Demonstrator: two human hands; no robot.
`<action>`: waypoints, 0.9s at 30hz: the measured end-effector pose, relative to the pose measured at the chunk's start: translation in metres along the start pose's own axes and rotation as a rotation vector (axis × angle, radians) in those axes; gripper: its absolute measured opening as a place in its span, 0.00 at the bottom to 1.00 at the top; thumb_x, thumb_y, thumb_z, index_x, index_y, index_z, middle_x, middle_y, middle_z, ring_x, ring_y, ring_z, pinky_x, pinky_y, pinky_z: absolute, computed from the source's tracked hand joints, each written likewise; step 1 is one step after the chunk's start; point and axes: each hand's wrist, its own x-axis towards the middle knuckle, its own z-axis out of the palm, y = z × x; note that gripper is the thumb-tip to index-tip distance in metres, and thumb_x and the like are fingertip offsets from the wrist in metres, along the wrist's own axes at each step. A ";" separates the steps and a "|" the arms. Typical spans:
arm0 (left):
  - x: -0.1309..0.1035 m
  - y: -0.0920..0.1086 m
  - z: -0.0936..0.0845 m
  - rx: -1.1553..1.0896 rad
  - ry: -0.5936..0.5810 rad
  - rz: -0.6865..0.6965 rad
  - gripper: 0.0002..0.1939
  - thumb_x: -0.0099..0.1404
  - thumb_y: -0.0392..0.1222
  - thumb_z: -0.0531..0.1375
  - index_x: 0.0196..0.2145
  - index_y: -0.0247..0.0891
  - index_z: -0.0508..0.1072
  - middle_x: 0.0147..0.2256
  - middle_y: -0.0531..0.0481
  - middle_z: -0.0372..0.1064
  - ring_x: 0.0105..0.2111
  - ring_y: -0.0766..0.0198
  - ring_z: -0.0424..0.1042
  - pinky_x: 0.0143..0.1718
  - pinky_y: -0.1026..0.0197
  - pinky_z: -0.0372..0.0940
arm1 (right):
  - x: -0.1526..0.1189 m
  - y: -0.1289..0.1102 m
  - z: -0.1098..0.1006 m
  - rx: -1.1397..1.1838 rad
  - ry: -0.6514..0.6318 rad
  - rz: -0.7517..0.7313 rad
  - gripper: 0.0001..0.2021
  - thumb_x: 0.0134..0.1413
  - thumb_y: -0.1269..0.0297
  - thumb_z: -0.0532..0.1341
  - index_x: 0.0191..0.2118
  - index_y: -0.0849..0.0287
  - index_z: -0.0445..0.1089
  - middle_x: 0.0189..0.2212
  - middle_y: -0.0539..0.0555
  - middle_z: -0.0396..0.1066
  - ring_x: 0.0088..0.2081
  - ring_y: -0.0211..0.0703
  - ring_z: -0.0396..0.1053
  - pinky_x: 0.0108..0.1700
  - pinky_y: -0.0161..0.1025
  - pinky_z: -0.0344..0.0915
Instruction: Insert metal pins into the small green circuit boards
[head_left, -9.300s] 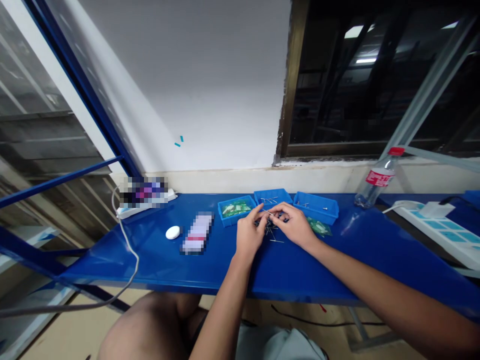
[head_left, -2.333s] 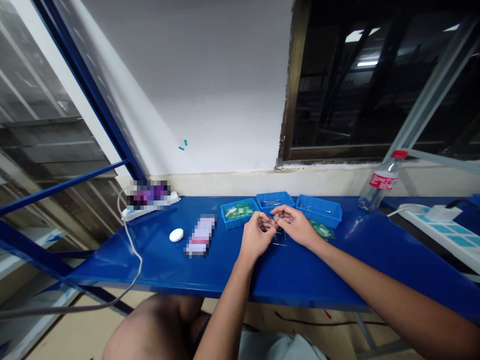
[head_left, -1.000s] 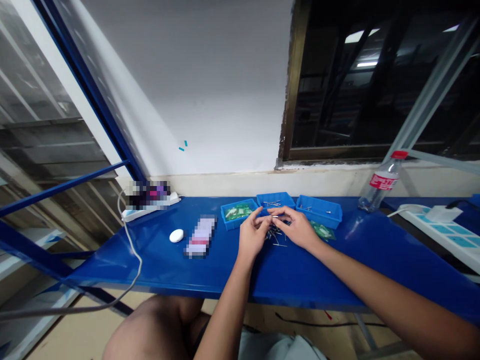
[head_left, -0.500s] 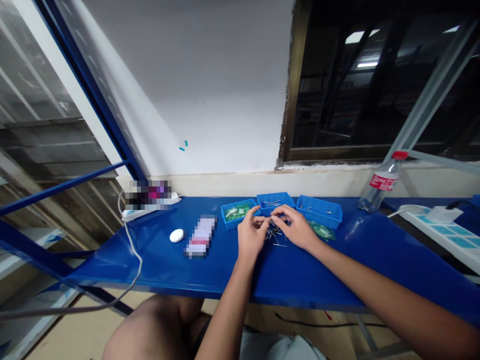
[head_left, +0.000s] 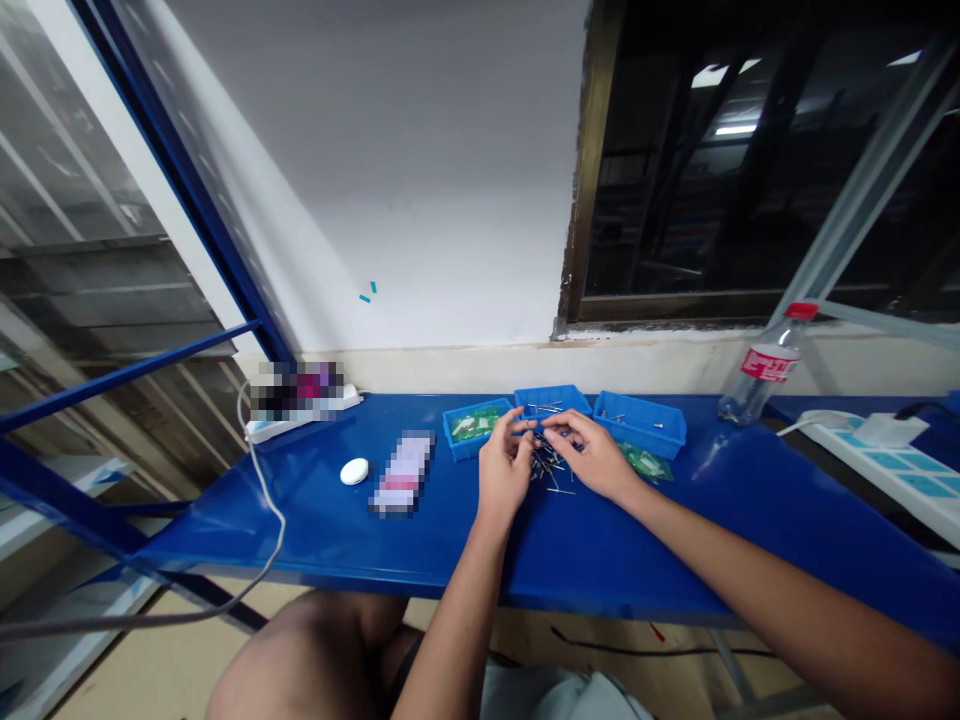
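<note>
Both of my hands are close together over a loose pile of thin metal screws on the blue tabletop. My left hand is at the pile's left side, its fingers bent toward the thumb. Facing it from the right, my right hand has thumb and forefinger drawn together. Whatever sits between the fingertips is too small to make out. Behind the hands, a blue bin contains a few long screws. The left blue bin holds green packets, and the right blue bin has a few small metal pieces.
A green packet lies right of my right hand. Leftward are a blurred-out phone, a white oval case and a power strip. A plastic bottle and another power strip stand to the right.
The fingertips of my two hands have drawn slightly apart, and the left fingers have shifted a little. The bins and the pile look the same.
</note>
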 end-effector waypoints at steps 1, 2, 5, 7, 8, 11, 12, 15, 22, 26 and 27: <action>0.000 -0.001 0.000 0.020 0.008 -0.001 0.23 0.69 0.41 0.65 0.60 0.44 0.70 0.51 0.43 0.77 0.36 0.62 0.80 0.40 0.61 0.73 | 0.000 0.000 0.000 0.009 0.001 0.003 0.13 0.67 0.53 0.61 0.50 0.52 0.76 0.47 0.57 0.76 0.43 0.48 0.75 0.45 0.44 0.74; 0.000 -0.002 0.000 0.037 0.019 -0.003 0.24 0.67 0.41 0.66 0.60 0.43 0.70 0.50 0.43 0.77 0.35 0.63 0.79 0.38 0.61 0.73 | 0.000 -0.001 0.000 0.017 0.002 0.005 0.14 0.67 0.53 0.61 0.51 0.52 0.76 0.48 0.57 0.75 0.43 0.48 0.75 0.45 0.44 0.74; 0.000 -0.005 0.000 0.047 0.027 0.007 0.24 0.66 0.40 0.67 0.59 0.41 0.69 0.45 0.44 0.78 0.36 0.63 0.79 0.41 0.61 0.73 | 0.000 -0.003 -0.001 0.010 -0.003 0.001 0.15 0.68 0.53 0.60 0.53 0.50 0.76 0.49 0.57 0.75 0.45 0.49 0.75 0.46 0.45 0.74; 0.000 -0.006 -0.001 0.039 0.023 0.023 0.22 0.67 0.41 0.67 0.58 0.41 0.70 0.42 0.45 0.79 0.38 0.62 0.79 0.44 0.60 0.73 | 0.000 -0.004 -0.002 -0.019 -0.014 -0.020 0.14 0.69 0.54 0.59 0.52 0.49 0.77 0.49 0.57 0.75 0.46 0.50 0.75 0.46 0.45 0.74; 0.001 -0.007 -0.001 0.039 0.026 0.029 0.21 0.68 0.41 0.67 0.57 0.41 0.71 0.41 0.46 0.80 0.39 0.61 0.80 0.45 0.59 0.72 | 0.000 -0.004 -0.003 -0.037 -0.019 -0.036 0.14 0.69 0.54 0.59 0.51 0.49 0.78 0.48 0.57 0.76 0.46 0.50 0.75 0.45 0.45 0.74; 0.001 -0.006 -0.001 0.053 0.052 0.037 0.18 0.67 0.41 0.67 0.54 0.42 0.72 0.41 0.47 0.80 0.39 0.61 0.80 0.46 0.59 0.72 | 0.001 -0.001 -0.004 -0.096 -0.041 -0.070 0.13 0.68 0.55 0.59 0.48 0.49 0.80 0.44 0.56 0.77 0.44 0.50 0.75 0.43 0.45 0.73; 0.001 -0.006 -0.001 0.060 0.059 0.040 0.18 0.67 0.41 0.67 0.54 0.42 0.72 0.41 0.47 0.80 0.39 0.61 0.80 0.46 0.59 0.72 | 0.001 0.000 -0.003 -0.114 -0.056 -0.071 0.13 0.68 0.56 0.59 0.47 0.49 0.80 0.43 0.56 0.78 0.43 0.50 0.75 0.42 0.45 0.73; 0.001 -0.005 -0.001 0.079 0.055 0.052 0.17 0.68 0.41 0.66 0.54 0.42 0.72 0.41 0.46 0.80 0.40 0.60 0.80 0.46 0.58 0.72 | 0.001 0.004 -0.003 -0.154 -0.114 -0.072 0.13 0.68 0.57 0.59 0.45 0.50 0.81 0.41 0.56 0.78 0.40 0.49 0.75 0.41 0.44 0.71; 0.001 -0.005 0.000 0.039 0.026 0.064 0.22 0.68 0.42 0.67 0.58 0.41 0.70 0.48 0.42 0.79 0.44 0.59 0.80 0.47 0.57 0.74 | 0.001 0.010 -0.001 -0.148 -0.128 -0.035 0.11 0.67 0.57 0.60 0.44 0.52 0.80 0.39 0.55 0.78 0.35 0.46 0.73 0.39 0.43 0.70; 0.001 -0.005 0.000 0.045 0.020 0.041 0.25 0.67 0.42 0.68 0.59 0.42 0.71 0.46 0.43 0.80 0.42 0.59 0.80 0.46 0.57 0.74 | 0.001 0.015 0.001 -0.004 -0.082 0.044 0.10 0.64 0.55 0.62 0.42 0.54 0.79 0.39 0.55 0.77 0.39 0.48 0.75 0.43 0.45 0.72; 0.000 -0.005 0.000 0.048 0.019 0.034 0.24 0.67 0.42 0.68 0.59 0.42 0.71 0.44 0.44 0.80 0.42 0.59 0.80 0.46 0.57 0.73 | 0.001 0.016 0.002 0.031 -0.079 0.061 0.10 0.64 0.55 0.63 0.41 0.54 0.78 0.39 0.55 0.77 0.39 0.48 0.75 0.43 0.45 0.72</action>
